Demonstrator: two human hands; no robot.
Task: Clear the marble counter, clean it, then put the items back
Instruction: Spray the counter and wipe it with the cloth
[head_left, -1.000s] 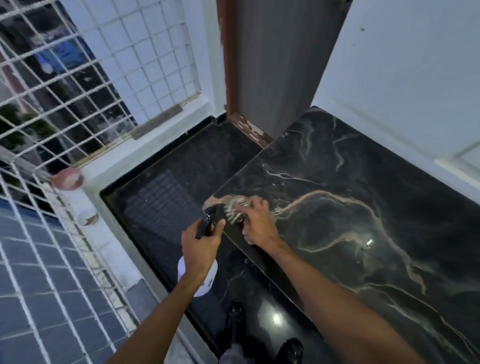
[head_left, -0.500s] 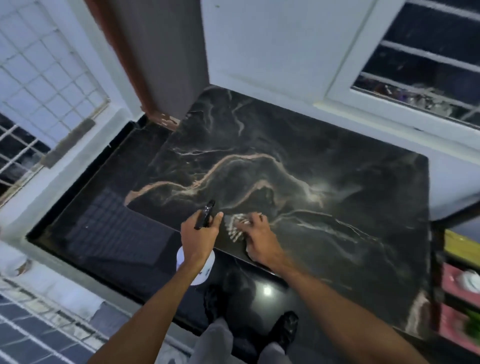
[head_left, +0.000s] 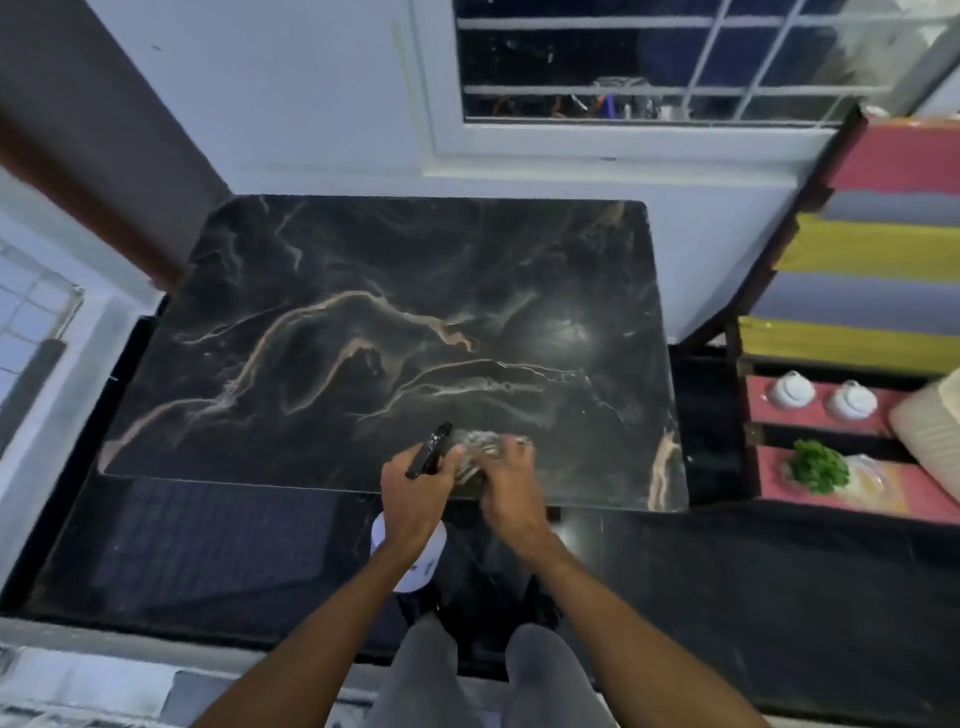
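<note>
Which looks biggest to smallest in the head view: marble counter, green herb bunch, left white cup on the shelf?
1. marble counter, by far.
2. green herb bunch.
3. left white cup, only slightly smaller than the herbs; close call.

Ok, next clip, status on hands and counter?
Left hand gripping spray bottle. Right hand pressing cloth on marble counter, near front edge. Counter otherwise bare, nothing in the way.

Bare forearms without sleeves, grey trousers (head_left: 441, 675), dark shoes partly hidden below
</note>
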